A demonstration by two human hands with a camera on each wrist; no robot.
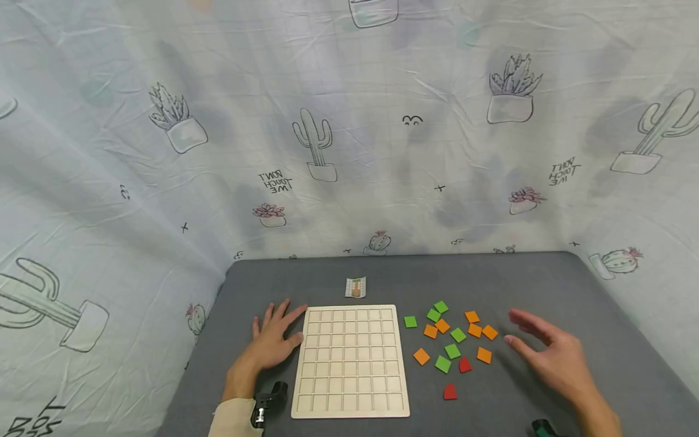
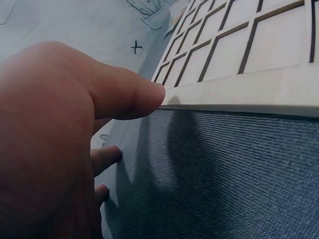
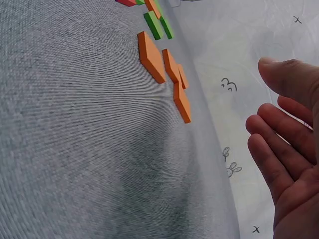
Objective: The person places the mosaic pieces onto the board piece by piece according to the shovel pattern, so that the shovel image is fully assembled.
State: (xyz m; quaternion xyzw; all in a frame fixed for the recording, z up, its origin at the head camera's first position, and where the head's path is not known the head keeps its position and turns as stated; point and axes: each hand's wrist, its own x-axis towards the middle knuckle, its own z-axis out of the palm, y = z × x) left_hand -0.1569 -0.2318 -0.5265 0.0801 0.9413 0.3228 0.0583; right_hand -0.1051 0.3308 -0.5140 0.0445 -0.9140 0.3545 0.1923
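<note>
A pale wooden grid board (image 1: 351,413) with square cells lies on the grey table. My left hand (image 1: 273,341) rests at its left edge, fingers spread, the thumb (image 2: 134,94) touching the board's side or very near it. To the right of the board are scattered flat square tiles: several orange ones (image 1: 484,355) and several green ones (image 1: 443,364). Two red pieces (image 1: 450,392) with a slanted outline lie nearest to me. My right hand (image 1: 557,358) hovers right of the tiles, fingers loosely bent, thumb apart, with nothing held.
A small printed card (image 1: 355,287) lies behind the board. The grey table (image 1: 464,273) ends at a hanging cloth (image 1: 371,152) printed with cacti, which surrounds it at the back and sides. A dark wrist camera (image 1: 272,396) sits by the left wrist.
</note>
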